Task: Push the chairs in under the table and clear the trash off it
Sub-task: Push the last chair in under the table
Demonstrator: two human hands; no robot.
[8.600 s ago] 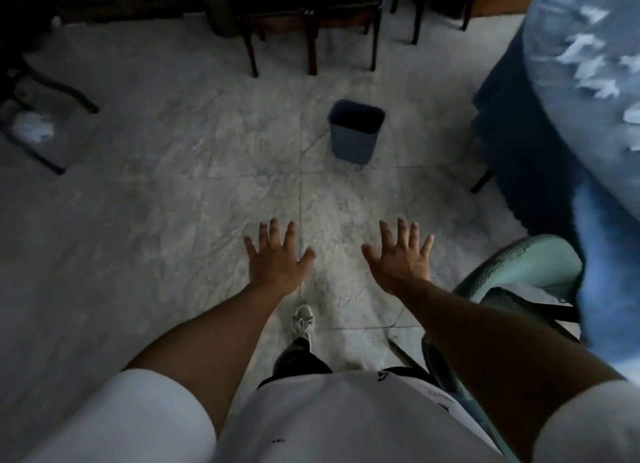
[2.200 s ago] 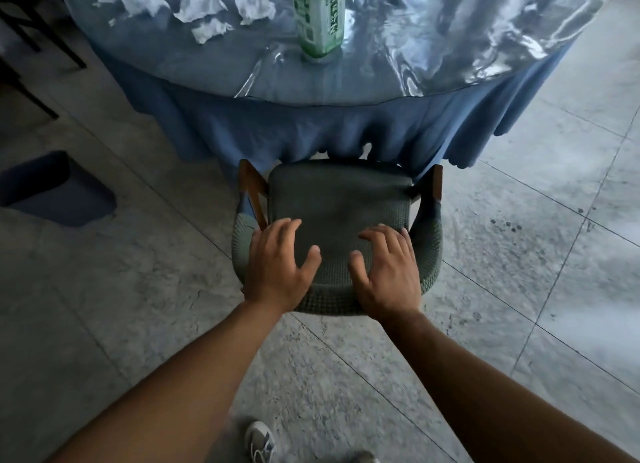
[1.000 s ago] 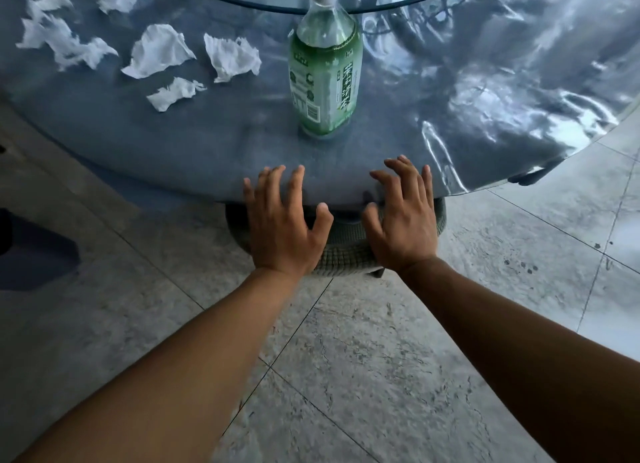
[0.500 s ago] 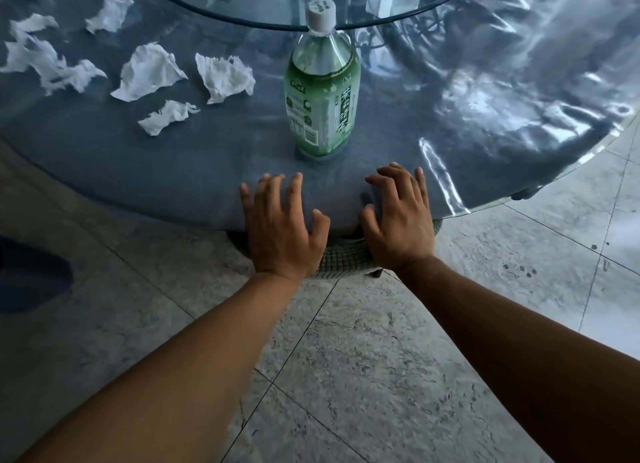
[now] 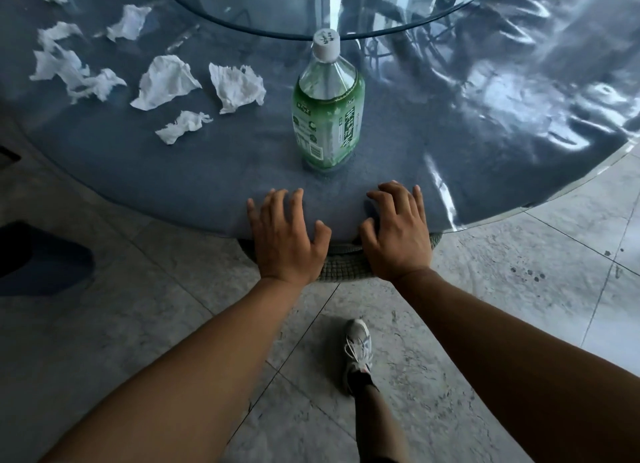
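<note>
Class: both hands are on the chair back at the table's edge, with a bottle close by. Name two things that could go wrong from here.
1. The upright bottle stands near the table edge, just past the left hand and right hand; a jolt might topple it.
2. Fingers reach over the rim above the chair back, so further pushing might pinch them.

A bottle [image 5: 327, 116] stands on the surface [image 5: 450, 143] near its front edge, crumpled tissues [image 5: 166, 81] to its left; a chair [image 5: 341, 263] sits tucked beneath that edge.

The bottle [image 5: 328, 116], near the table's [image 5: 207, 185] front edge, wears a green label with white Chinese characters (too small to read) and a barcode.
</note>
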